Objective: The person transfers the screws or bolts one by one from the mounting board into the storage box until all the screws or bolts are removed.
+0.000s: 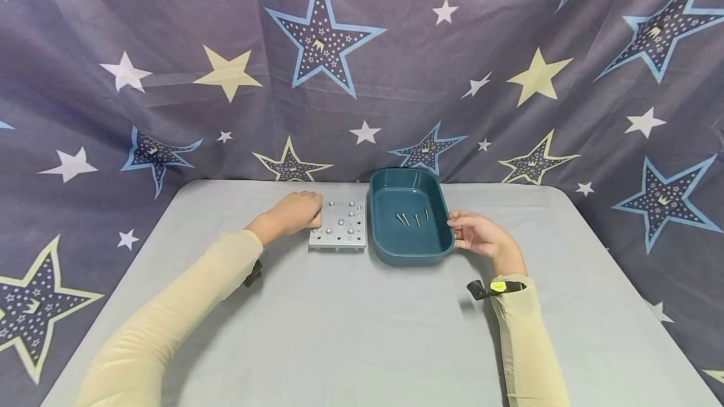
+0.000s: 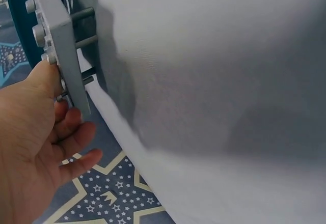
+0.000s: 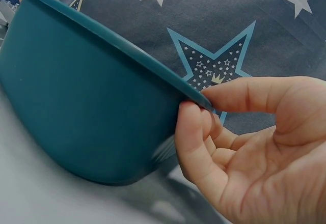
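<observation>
At the plate's left edge, my left hand grips a square silver metal plate. Round bolt heads dot its top, beside several open holes. In the left wrist view the plate is seen edge-on, thumb on the top face, with bolt shanks sticking out below. My right hand pinches the right rim of a teal rectangular tray between thumb and fingers, as the right wrist view of the hand shows. Several thin screws lie loose on the tray's floor.
Plate and tray are side by side near the far edge of a table with a light grey cover. Behind it hangs a dark curtain with stars. Black straps with wrist cameras sit on both sleeved forearms.
</observation>
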`<state>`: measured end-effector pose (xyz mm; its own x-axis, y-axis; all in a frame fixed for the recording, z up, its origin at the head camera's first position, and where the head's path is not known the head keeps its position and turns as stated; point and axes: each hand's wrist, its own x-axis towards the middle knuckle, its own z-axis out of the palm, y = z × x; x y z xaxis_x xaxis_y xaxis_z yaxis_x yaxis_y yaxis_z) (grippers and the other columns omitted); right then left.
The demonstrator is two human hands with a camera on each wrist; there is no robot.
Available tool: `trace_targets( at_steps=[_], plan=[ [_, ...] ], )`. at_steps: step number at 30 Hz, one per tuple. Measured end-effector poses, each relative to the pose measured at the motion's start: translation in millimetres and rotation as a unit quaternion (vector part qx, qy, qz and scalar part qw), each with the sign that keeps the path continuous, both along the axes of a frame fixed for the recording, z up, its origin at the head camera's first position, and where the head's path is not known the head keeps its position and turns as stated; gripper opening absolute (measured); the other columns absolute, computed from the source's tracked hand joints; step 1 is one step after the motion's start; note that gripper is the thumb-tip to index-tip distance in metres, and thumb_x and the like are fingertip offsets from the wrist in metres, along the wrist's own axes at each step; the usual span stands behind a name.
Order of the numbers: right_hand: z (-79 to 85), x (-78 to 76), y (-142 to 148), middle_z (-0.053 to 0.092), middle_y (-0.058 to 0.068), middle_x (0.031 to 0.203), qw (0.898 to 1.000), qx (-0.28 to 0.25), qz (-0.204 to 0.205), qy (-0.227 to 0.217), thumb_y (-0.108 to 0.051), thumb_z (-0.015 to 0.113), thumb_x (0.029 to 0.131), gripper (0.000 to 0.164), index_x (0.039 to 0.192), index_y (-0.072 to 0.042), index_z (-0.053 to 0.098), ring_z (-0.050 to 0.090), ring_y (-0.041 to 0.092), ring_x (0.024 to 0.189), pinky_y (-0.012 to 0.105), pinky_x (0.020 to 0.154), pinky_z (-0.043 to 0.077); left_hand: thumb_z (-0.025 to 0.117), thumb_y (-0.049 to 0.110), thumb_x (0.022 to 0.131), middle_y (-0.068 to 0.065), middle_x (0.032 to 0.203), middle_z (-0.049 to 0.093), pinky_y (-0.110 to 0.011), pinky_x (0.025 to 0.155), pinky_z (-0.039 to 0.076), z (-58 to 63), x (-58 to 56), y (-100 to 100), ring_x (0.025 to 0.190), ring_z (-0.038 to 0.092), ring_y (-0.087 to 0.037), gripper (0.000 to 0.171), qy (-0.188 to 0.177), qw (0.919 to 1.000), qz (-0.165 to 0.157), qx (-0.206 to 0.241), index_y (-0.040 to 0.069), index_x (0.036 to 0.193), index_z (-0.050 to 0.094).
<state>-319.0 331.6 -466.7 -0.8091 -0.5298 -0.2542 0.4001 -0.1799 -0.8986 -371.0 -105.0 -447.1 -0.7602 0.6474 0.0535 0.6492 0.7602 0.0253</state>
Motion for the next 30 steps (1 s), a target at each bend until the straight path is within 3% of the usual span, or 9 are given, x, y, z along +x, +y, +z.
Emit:
trace_targets(
  at_steps=[8,13,22,30],
  plan=[
    [-0.8,-0.7,0.6,0.066,-0.003,0.084,1.000,-0.007,0.004,-0.004,0.000,0.029,0.107,0.031,0.101,-0.012,0.058,0.065,0.009,0.076,0.024,0.069,0.057,0.057,0.016,0.094,-0.004,0.082,0.058,-0.046,0.084,0.054,-4.6,-0.2,-2.5,0.080,0.057,-0.025,0.010,0.043,0.9988,-0.023,0.005,0.009,0.089,0.056],
    [0.0,-0.2,0.9,0.066,-0.004,0.085,1.000,-0.007,0.004,-0.003,0.000,0.030,0.107,0.030,0.101,-0.012,0.057,0.066,0.009,0.077,0.024,0.069,0.057,0.063,0.013,0.091,-0.001,0.076,0.057,-0.042,0.075,0.054,-1.0,-1.0,-3.1,0.072,0.053,-0.019,0.010,0.054,0.9974,-0.041,0.023,0.010,0.084,0.057],
    [2.4,1.0,1.9,0.066,-0.004,0.083,1.000,-0.012,0.003,-0.004,0.000,0.030,0.107,0.029,0.102,-0.012,0.056,0.065,0.008,0.075,0.023,0.068,0.056,0.070,0.002,0.078,0.001,0.072,0.057,-0.031,0.063,0.048,13.6,0.4,0.6,0.065,0.048,-0.013,0.014,0.003,0.9976,-0.037,0.057,0.010,0.080,0.058],
    [2.5,2.2,0.1,0.066,-0.004,0.084,1.000,-0.006,-0.005,-0.006,0.001,0.030,0.107,0.028,0.103,-0.011,0.056,0.065,0.009,0.076,0.023,0.069,0.056,0.070,-0.003,0.073,-0.001,0.077,0.058,-0.029,0.064,0.047,12.8,-0.1,-1.2,0.068,0.050,-0.013,0.018,-0.016,0.9957,-0.062,0.067,0.008,0.084,0.063]
  ],
)
